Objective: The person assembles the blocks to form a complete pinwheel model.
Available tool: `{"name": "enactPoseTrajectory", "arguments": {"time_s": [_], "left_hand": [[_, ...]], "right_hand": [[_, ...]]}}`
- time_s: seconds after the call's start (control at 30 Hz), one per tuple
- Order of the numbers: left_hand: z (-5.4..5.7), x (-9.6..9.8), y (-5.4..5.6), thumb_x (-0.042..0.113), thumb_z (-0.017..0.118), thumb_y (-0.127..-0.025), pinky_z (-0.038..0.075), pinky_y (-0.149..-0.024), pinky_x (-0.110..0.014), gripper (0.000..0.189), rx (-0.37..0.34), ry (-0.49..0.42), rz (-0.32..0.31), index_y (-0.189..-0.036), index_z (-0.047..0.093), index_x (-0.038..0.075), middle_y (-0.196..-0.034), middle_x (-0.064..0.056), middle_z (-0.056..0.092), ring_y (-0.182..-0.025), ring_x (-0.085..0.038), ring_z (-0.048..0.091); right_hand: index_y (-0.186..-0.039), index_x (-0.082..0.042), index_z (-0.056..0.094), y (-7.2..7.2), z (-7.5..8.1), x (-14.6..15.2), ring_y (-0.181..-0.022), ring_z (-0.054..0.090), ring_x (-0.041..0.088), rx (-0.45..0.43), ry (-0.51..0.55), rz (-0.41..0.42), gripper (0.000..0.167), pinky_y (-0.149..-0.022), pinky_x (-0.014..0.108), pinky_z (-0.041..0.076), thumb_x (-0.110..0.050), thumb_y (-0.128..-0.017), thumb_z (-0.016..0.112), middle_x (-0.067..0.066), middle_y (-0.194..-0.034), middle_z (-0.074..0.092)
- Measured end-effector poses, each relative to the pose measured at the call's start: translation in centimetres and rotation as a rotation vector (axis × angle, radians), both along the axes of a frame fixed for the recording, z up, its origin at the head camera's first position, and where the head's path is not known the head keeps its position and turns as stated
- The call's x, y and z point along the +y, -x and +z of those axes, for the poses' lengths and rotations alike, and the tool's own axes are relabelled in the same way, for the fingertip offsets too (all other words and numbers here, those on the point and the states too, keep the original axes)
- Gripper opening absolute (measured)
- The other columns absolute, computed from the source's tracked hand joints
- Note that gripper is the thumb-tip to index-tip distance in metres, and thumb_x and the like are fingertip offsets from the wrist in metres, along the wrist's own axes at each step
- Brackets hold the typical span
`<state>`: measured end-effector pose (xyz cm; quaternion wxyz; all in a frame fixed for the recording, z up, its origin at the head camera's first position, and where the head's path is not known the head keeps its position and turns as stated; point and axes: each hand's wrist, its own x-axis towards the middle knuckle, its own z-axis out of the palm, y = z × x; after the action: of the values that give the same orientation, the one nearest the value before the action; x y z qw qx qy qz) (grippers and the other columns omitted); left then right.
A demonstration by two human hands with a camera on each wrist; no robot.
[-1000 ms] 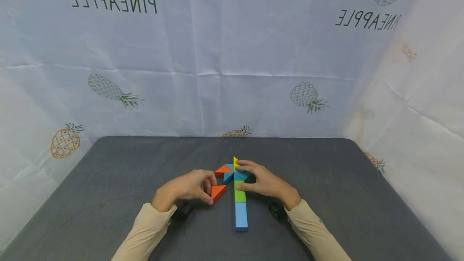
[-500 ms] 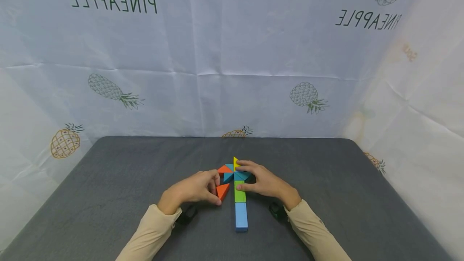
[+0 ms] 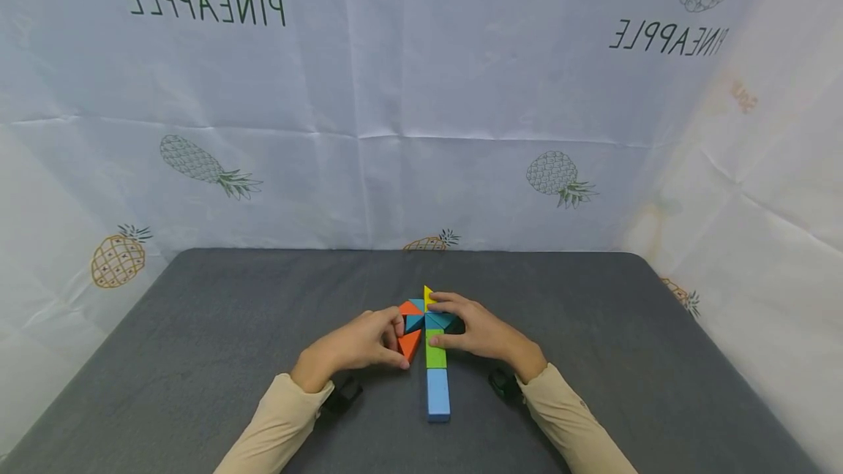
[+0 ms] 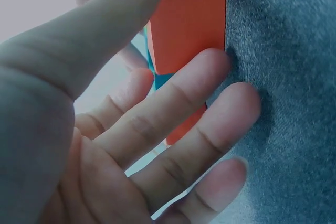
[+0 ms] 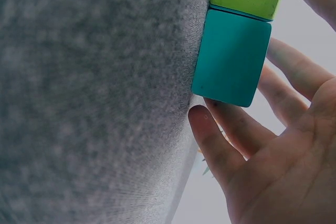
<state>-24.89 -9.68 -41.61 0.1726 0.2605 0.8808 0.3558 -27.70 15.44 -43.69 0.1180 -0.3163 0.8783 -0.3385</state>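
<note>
My left hand (image 3: 362, 346) pinches an orange triangular block (image 3: 408, 344) between thumb and finger. In the left wrist view, one rectangular face of that orange block shows between the thumb and a fingertip, close against the table. Beyond it, a second orange triangular block (image 3: 411, 308) and a blue triangular block (image 3: 413, 322) lie in a pinwheel-like group. My right hand (image 3: 484, 328) rests over the group's right side, its thumb on a green block (image 3: 436, 357) and fingertips at a yellow triangular block (image 3: 427, 300). Teal triangular blocks (image 5: 231, 59) lie under its palm, partly hidden.
A light blue rectangular block (image 3: 437, 393) continues the column below the green one, nearest the person. Dark wrist devices (image 3: 342, 393) sit at both cuffs. The grey table (image 3: 217, 328) ends at a hanging pineapple-print cloth (image 3: 395, 93).
My left hand has moved rightward with the orange triangular block, which has turned and now lies close to the blue triangle and green block. The right hand keeps its place.
</note>
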Motion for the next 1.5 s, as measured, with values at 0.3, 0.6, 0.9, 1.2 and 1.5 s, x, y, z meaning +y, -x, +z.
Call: {"name": "enactPoseTrajectory", "arguments": {"time_s": [0.3,0.6,0.9,1.2,1.5], "left_hand": [[-0.2,0.2,0.1,0.022,0.081,-0.083,0.048,-0.065,-0.025,0.027,0.088,0.019,-0.041,-0.101,0.062,0.013,-0.079,0.005,0.065,-0.073,-0.01,0.058],[-0.4,0.5,0.1,0.025,0.079,-0.085,0.047,-0.065,-0.025,0.034,0.125,0.046,-0.027,-0.111,0.063,0.011,-0.076,0.007,0.064,-0.07,-0.007,0.056],[-0.6,0.8,0.1,0.024,0.077,-0.087,0.046,-0.064,-0.025,0.036,0.132,0.056,-0.004,-0.116,0.062,0.01,-0.074,0.008,0.061,-0.067,-0.007,0.055],[-0.8,1.3,-0.1,0.025,0.074,-0.09,0.047,-0.063,-0.024,0.037,0.145,0.044,0.02,-0.118,0.057,0.007,-0.078,0.007,0.066,-0.069,-0.008,0.056],[-0.9,1.2,-0.1,0.022,0.074,-0.09,0.048,-0.062,-0.023,0.034,0.197,0.038,0.047,-0.116,0.057,0.007,-0.078,0.004,0.064,-0.066,-0.006,0.056]], "right_hand": [[-0.146,-0.007,0.049,-0.1,-0.1,0.0,-0.147,0.033,0.036,-0.005,0.003,-0.002,0.066,-0.114,0.058,0.034,-0.041,-0.093,0.068,0.012,-0.159,0.036],[-0.146,-0.008,0.049,-0.1,-0.1,0.0,-0.147,0.033,0.036,-0.003,0.006,-0.004,0.065,-0.113,0.058,0.035,-0.041,-0.093,0.068,0.012,-0.159,0.036],[-0.147,-0.008,0.048,-0.1,-0.1,0.0,-0.147,0.032,0.036,-0.008,0.009,0.0,0.066,-0.113,0.058,0.036,-0.041,-0.093,0.068,0.011,-0.159,0.035],[-0.146,-0.006,0.049,0.0,-0.3,0.1,-0.146,0.033,0.037,-0.002,0.008,-0.004,0.066,-0.112,0.058,0.037,-0.041,-0.094,0.067,0.012,-0.159,0.036],[-0.146,-0.008,0.049,0.1,-0.2,0.0,-0.146,0.034,0.036,-0.006,0.005,-0.009,0.066,-0.112,0.058,0.038,-0.042,-0.093,0.068,0.011,-0.159,0.036]]}}
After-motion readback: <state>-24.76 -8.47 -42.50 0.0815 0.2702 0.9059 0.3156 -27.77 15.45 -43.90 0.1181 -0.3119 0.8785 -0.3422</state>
